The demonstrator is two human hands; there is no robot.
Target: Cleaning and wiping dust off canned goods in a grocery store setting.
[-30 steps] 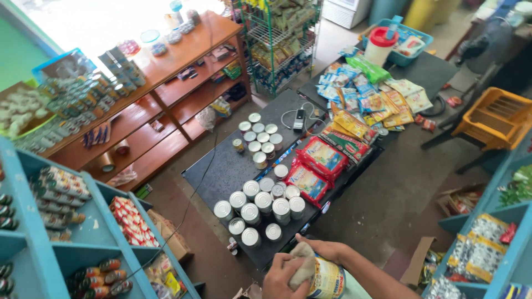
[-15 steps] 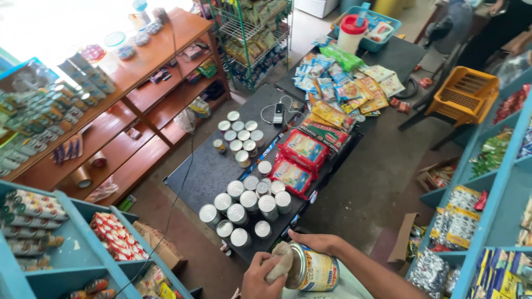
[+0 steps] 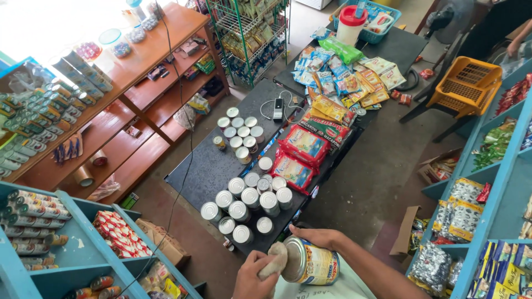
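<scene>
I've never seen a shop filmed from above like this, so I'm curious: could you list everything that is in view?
Large tin can with yellow label: one, lying sideways in the hands, bottom centre.
Beige cloth: one, pressed on the can's lid.
Silver-topped tins: about two dozen, in two clusters on the dark table.
Red pasta packets: several, table's right side.
Colourful snack packets: many, far end of the table.
Orange plastic basket: one, upper right.
Brown wooden counter: one, upper left.
Blue shelves: both sides, stocked.
Left hand: holds the cloth.
Right hand: grips the can.
</scene>
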